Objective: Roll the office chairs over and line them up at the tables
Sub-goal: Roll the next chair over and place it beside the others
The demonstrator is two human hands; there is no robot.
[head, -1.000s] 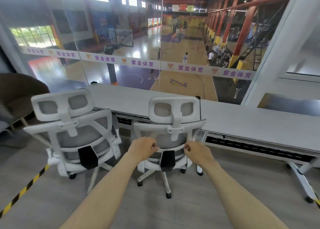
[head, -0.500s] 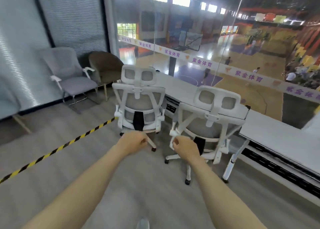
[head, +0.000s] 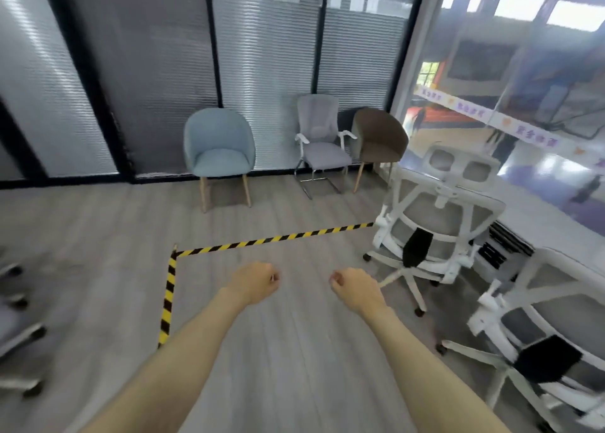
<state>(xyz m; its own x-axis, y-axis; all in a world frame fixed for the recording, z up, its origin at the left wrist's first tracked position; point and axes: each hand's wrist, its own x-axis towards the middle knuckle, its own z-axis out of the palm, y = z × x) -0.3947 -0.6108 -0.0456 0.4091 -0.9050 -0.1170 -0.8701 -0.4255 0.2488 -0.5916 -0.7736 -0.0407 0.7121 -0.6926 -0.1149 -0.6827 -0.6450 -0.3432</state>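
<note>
Two white mesh office chairs stand at the long white table (head: 556, 226) on the right: the farther chair (head: 438, 216) and the nearer chair (head: 537, 334), both with backs toward me. My left hand (head: 257, 282) and my right hand (head: 355, 287) hover over bare floor in the middle, fingers curled shut, holding nothing and touching no chair. At the far left edge, wheeled legs of another office chair (head: 16, 331) show, blurred.
A blue tub chair (head: 219, 147), a grey armchair (head: 322, 141) and a brown tub chair (head: 379, 138) line the blinds-covered glass wall. Yellow-black tape (head: 262, 241) marks an L on the grey wooden floor. Glass panels overlook a sports court at right.
My hands have let go of the nearer white chair and drawn back from it. My view has swung left, away from the table toward the wall of chairs.
</note>
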